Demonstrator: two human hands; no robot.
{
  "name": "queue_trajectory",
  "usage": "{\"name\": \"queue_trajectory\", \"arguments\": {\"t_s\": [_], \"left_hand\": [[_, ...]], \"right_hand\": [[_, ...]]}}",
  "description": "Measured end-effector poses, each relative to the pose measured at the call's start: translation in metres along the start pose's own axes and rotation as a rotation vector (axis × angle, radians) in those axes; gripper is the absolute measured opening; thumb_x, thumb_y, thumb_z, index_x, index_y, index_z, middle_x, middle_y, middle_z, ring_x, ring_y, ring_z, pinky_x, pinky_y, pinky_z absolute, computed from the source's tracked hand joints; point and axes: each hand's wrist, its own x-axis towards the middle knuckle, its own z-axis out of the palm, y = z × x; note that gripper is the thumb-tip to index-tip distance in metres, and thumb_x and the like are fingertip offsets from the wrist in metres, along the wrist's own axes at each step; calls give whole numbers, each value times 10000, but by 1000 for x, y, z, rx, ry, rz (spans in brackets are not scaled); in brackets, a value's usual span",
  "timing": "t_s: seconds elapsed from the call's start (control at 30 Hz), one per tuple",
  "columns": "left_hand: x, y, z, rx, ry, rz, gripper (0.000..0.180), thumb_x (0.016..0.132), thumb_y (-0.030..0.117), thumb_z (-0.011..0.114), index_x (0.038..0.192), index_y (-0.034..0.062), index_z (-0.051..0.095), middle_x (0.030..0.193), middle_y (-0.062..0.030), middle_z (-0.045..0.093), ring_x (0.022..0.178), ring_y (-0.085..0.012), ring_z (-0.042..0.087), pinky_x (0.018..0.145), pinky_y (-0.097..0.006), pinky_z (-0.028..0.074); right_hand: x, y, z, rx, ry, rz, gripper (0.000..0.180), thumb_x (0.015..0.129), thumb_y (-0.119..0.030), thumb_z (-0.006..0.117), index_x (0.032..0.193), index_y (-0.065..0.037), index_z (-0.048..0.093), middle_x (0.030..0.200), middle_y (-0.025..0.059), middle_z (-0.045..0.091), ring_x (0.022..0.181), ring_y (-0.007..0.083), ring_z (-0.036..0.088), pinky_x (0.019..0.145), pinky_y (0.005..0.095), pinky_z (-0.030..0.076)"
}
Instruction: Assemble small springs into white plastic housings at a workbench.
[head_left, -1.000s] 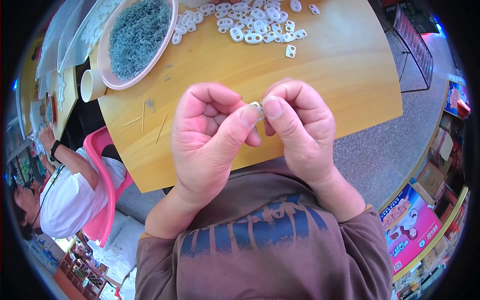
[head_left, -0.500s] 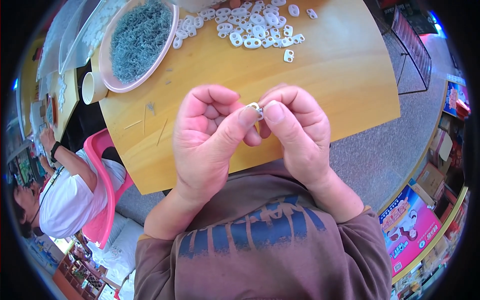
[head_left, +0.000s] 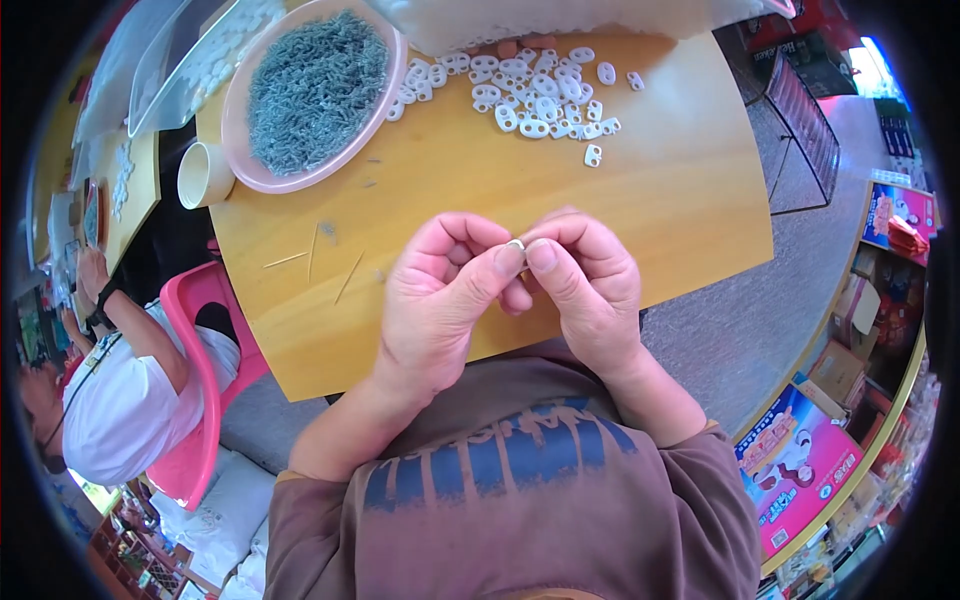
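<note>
My left hand (head_left: 440, 295) and my right hand (head_left: 590, 280) meet above the near part of the wooden table. Thumb and forefinger of each pinch a small white plastic piece (head_left: 516, 244) between them. Only a sliver of it shows; the fingertips cover the rest. On the far side lies a loose heap of white oval plastic pieces with two holes (head_left: 545, 107). One squarish white piece (head_left: 593, 156) rests apart, on the heap's near side. At the far left a pink basin (head_left: 398, 75) holds a mass of small grey-blue parts (head_left: 315, 95), too fine to make out singly.
A cream cup (head_left: 205, 176) lies beside the basin. Thin wooden sticks (head_left: 348, 277) are scattered on the table's left. A large translucent bag or tub (head_left: 560, 22) borders the far edge. Another person (head_left: 130, 390) sits at left on a pink chair (head_left: 205, 440). A black rack (head_left: 800, 125) stands at right.
The view has shifted, so the table and basin sit lower in the picture. Both hands still pinch the white piece, and less of it shows between the fingertips.
</note>
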Motion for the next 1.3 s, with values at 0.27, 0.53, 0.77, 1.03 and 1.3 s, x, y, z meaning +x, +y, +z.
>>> {"name": "queue_trajectory", "arguments": {"t_s": [0.27, 0.53, 0.77, 1.03, 1.3], "left_hand": [[-4, 25, -22, -16, 28, 101, 121, 780, 25, 564, 878, 8, 495, 745, -66, 566, 588, -119, 545, 555, -215, 446], [-19, 39, -51, -22, 125, 125, 113, 777, 33, 561, 866, 15, 494, 730, -58, 559, 568, -117, 536, 528, -222, 436], [-27, 50, -57, -64, 126, 157, 114, 777, 37, 565, 865, 14, 496, 734, -58, 561, 572, -115, 536, 528, -219, 431], [-29, 60, -60, -49, 91, 199, 128, 773, 36, 568, 875, 9, 497, 735, -63, 560, 574, -114, 534, 529, -208, 426], [-43, 82, -39, -3, 57, 239, 136, 766, 11, 563, 882, 5, 493, 758, -55, 550, 584, -96, 533, 536, -194, 436]], "right_hand": [[28, -16, -5, -376, 129, -135, 133, 855, -91, 476, 901, 16, 540, 777, 14, 522, 662, 67, 471, 628, 194, 394], [61, -26, -14, -1321, 18, -489, 167, 758, -30, 555, 924, -16, 569, 884, 98, 530, 768, 188, 520, 692, 263, 417], [74, -13, -18, -1606, -32, -497, 165, 723, -66, 582, 882, -24, 589, 878, 112, 530, 820, 291, 506, 729, 355, 413], [65, -26, 10, -1183, -35, -378, 87, 751, -52, 562, 814, 0, 591, 799, 86, 554, 715, 184, 523, 661, 293, 416], [40, -46, 71, -7, -237, 289, 194, 769, -120, 488, 837, 44, 567, 822, 130, 536, 673, 166, 515, 606, 252, 412]]}}
